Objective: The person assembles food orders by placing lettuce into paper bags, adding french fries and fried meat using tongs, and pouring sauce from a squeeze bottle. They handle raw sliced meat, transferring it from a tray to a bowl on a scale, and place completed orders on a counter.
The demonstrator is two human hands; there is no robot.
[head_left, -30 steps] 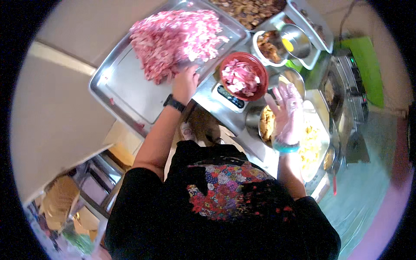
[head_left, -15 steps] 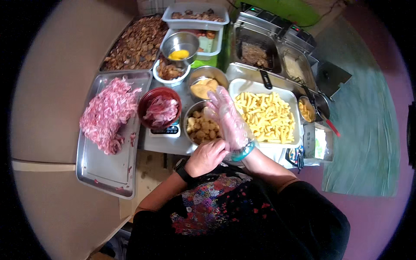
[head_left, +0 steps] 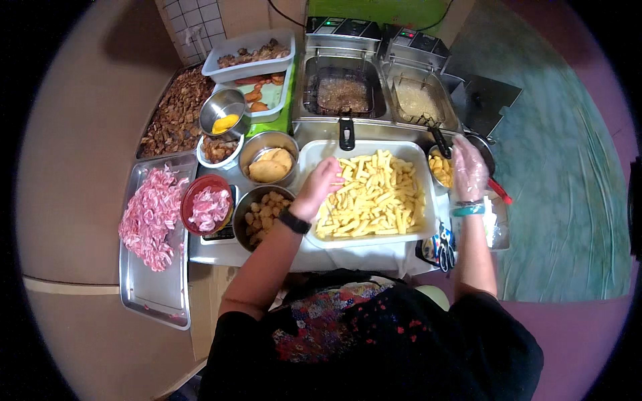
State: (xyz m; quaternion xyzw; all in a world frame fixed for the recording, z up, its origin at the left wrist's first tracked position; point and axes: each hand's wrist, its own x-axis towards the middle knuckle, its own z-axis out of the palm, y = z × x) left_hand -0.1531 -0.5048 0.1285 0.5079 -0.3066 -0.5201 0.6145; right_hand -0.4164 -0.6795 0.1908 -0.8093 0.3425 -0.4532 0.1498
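Head view: nearest the body, the left hand (head_left: 321, 188), bare, with a dark watch (head_left: 294, 221) on its wrist, hangs at the left side of the white tray (head_left: 374, 240); its fingers are extended, close together, clamped on nothing visible. Contact with the tray or the pale fries (head_left: 381, 194) heaped in it: cannot tell. The right hand (head_left: 470, 174), in a clear plastic glove with a turquoise band (head_left: 468, 210) at the wrist, is raised beyond the tray's right rim, beside a small round pan of fries (head_left: 440, 170); fingers point up and away, and whether they curl on anything cannot be told. Step in hand, judged: both hands positioned about the fries, no grip established. Judged need for any handling of them: bring the gloved hand inward over the tray and steady the rim with the bare one. Left of the tray, brown nuggets (head_left: 265, 212) in a metal bowl; farther left, a red bowl (head_left: 184, 210) of raw pink meat, and a metal tray (head_left: 154, 294) bearing a larger raw heap (head_left: 152, 220). Farther off, behind the fries, two fryers: left (head_left: 341, 90), its basket's black handle (head_left: 346, 134) reaching toward the tray, and right (head_left: 416, 100).
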